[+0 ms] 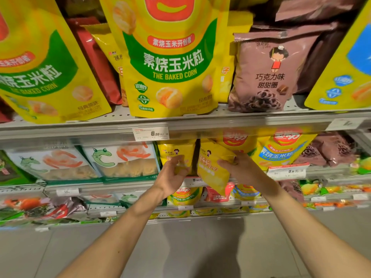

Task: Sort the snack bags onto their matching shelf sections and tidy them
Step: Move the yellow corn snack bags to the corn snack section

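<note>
Both my hands reach to the second shelf. My right hand [240, 167] grips a small yellow snack bag [212, 167] by its right edge; the bag is tilted and hangs partly in front of the shelf rail. My left hand [171, 177] has its fingers curled on the front of a matching yellow bag [176, 155] that stands upright on the shelf just left of the held one. Behind the held bag stand yellow baked-corn bags with blue labels [279, 153].
The top shelf [180, 125] carries large yellow-green baked corn bags [170, 61] and a brown chocolate ring bag [265, 77]. White shrimp-chip bags [120, 161] fill the second shelf's left, brown bags [329, 149] its right. Lower shelves hold mixed snacks. Grey floor lies below.
</note>
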`<state>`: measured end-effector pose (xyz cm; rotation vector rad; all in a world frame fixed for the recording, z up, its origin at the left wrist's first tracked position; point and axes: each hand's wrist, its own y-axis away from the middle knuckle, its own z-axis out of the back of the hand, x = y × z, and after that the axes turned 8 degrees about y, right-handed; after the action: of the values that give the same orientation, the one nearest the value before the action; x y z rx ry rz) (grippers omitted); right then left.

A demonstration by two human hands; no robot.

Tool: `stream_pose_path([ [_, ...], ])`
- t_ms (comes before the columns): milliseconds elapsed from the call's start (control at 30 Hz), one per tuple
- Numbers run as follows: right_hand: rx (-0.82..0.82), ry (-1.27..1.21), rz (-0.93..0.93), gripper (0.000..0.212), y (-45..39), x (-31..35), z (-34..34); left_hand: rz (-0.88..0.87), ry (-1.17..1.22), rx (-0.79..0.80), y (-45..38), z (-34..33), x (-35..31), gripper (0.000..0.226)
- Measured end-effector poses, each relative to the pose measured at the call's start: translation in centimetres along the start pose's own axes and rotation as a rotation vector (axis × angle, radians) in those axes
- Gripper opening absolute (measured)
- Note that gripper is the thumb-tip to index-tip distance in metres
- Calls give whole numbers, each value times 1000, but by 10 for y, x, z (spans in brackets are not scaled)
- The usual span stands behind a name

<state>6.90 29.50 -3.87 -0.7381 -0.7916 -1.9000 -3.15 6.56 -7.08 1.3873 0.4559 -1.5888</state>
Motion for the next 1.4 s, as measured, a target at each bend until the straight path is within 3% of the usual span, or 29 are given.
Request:
stream_pose_path([
  [100,95,-120,-7,15,6,-3,11,-2,74,52,1,-8,-13,65],
  [167,185,-247,-26,18,9,-4,16,-8,101,104,2,-12,-20,65],
  [367,353,-327,-29,29,21,4,23,78,361,200,7,-14,-28,32],
  [533,434,-399,-53,26,22,12,21,103,366,233,18,1,-27,26],
  [633,406,-501,-109,22,14,20,6,102,385,209,30,16,-26,26],
  [733,396,-458,-120,37,1,33,-16,72,420,128,43,32,-19,46],
  [833,292,-391,-124,50,-12,46,-39,62,474,-9,54,50,-4,36],
  [967,157,-37,-195,72,-37,53,-75,59,450,-170,69,73,12,25],
  [1167,67,-120,-243,80,-58,61,-120,90,480,-300,88,96,23,29],
  [1400,-37,-156,-153,49,-63,52,-109,78,473,-375,94,106,35,30],
])
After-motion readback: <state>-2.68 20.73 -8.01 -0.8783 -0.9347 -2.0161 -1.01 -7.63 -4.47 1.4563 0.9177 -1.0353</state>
